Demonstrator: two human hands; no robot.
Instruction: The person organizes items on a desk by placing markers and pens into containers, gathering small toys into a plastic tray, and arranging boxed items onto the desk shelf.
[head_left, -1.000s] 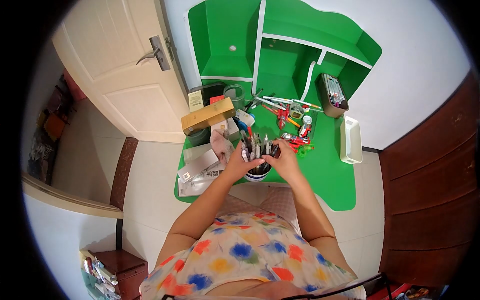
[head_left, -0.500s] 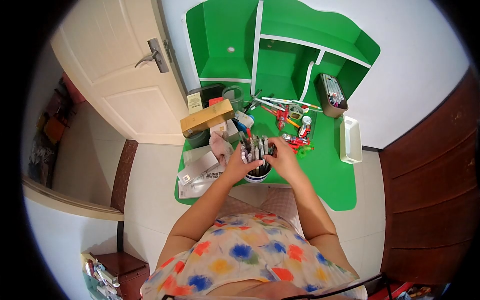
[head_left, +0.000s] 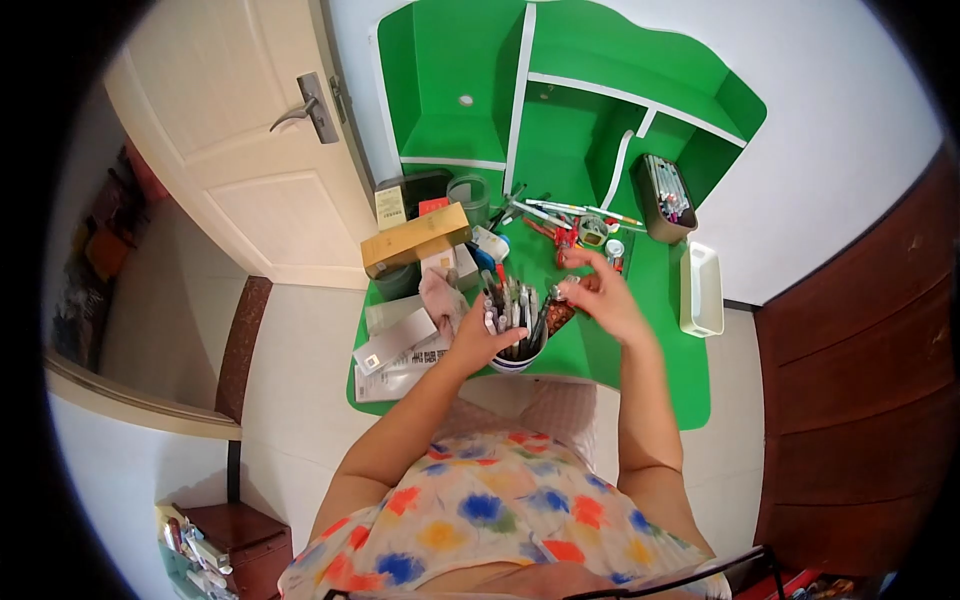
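Left hand [head_left: 480, 337] fingers clamped round pens [head_left: 520, 305] in cup [head_left: 516, 365]; right hand [head_left: 608, 300] near, cannot tell if fingers grip

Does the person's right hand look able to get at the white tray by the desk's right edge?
Probably yes: the stretch of green desktop between the right hand and the white tray looks bare, with nothing visibly blocking the way.

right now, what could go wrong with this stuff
The cup sits close to the front edge of the green desk, so a knock might send it over. Pens crowd up past its rim; pulling one could drag others out. The gold box lies aslant on other things and might slide if bumped.
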